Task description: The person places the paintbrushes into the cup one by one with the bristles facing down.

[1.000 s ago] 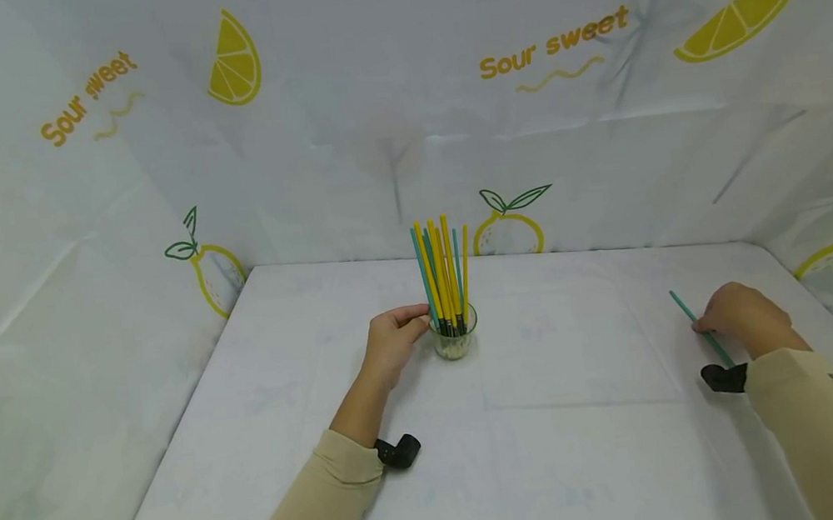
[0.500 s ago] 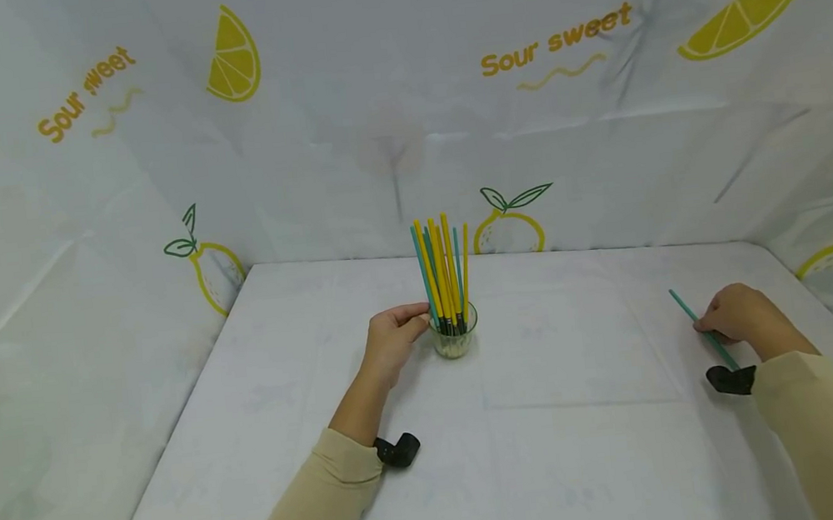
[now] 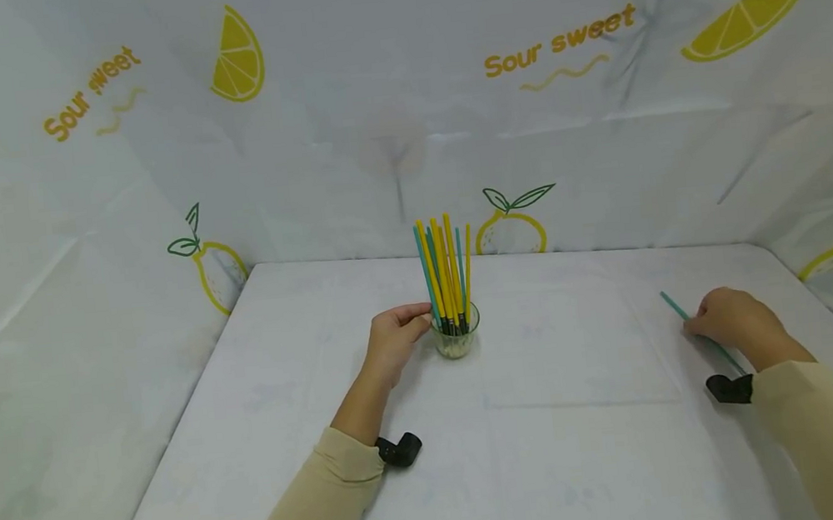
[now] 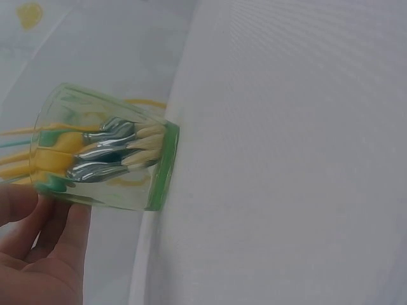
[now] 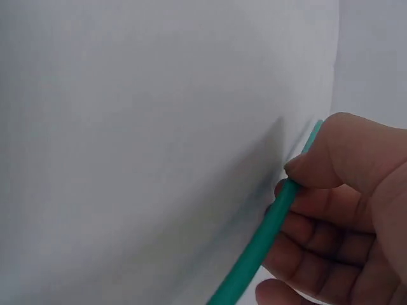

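Observation:
Several yellow and turquoise paintbrushes (image 3: pixel 444 266) stand bristles down in a clear greenish glass cup (image 3: pixel 456 344). My left hand (image 3: pixel 391 339) holds the cup at its left side near the rim, thumb and fingertips against the glass. The left wrist view shows pale bristles (image 4: pixel 145 149) near the base of the cup. Far to the right, my right hand (image 3: pixel 734 320) pinches a turquoise paintbrush (image 3: pixel 674 305) between thumb and fingers. Its handle (image 5: pixel 254 244) casts a shadow on the white cloth close by in the right wrist view; its bristles are not clearly seen.
A white cloth covers the table (image 3: pixel 586 461). Behind it hangs a white sheet (image 3: pixel 346 158) printed with lemons and words, which also rises at both sides. A black wrist camera (image 3: pixel 401 451) sits at the left cuff, another wrist camera (image 3: pixel 730 389) at the right.
My right hand has shifted slightly, and the turquoise paintbrush's far tip now lies a little further left. The left hand and the cup have stayed in place.

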Demonstrator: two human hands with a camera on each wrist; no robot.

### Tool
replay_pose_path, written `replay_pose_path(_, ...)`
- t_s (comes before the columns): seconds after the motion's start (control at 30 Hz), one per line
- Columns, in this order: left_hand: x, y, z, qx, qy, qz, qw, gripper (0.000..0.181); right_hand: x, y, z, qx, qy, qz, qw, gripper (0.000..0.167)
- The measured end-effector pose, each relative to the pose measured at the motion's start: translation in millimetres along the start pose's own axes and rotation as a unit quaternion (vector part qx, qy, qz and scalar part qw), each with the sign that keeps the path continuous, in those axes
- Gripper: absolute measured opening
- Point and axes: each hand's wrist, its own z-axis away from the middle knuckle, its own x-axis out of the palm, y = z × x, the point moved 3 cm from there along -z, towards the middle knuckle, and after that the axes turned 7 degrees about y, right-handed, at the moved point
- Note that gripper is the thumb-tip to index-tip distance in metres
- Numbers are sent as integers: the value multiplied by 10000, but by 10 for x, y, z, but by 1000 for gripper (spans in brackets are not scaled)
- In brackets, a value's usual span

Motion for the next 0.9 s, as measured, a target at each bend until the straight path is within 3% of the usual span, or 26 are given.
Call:
replay_pose_path(0.17, 10, 0, -1, -18, -32, 21, 10000, 23, -49, -333, 10, -293, 131, -105, 9994, 43)
replay_pose_path(0.4, 5, 1, 1, -33, 10, -7, 10000, 23, -197, -1130, 63, -977, 1066, -770, 9865, 34)
replay_pose_path(0.5, 3, 8, 1, -9, 30, -18, 10000, 23, -281, -1449, 121, -1182, 1450, -1264, 9742, 28)
replay_pose_path(0.67, 2, 2, -2, 13, 28, -39, 10000, 23, -395, -1874, 234, -1400, 1743, -2187, 9498, 21)
replay_pose_path(0.9, -1, 3, 8, 55, 11, -55, 10000, 23, -442, -2355, 283, -1665, 1993, -3544, 8983, 13)
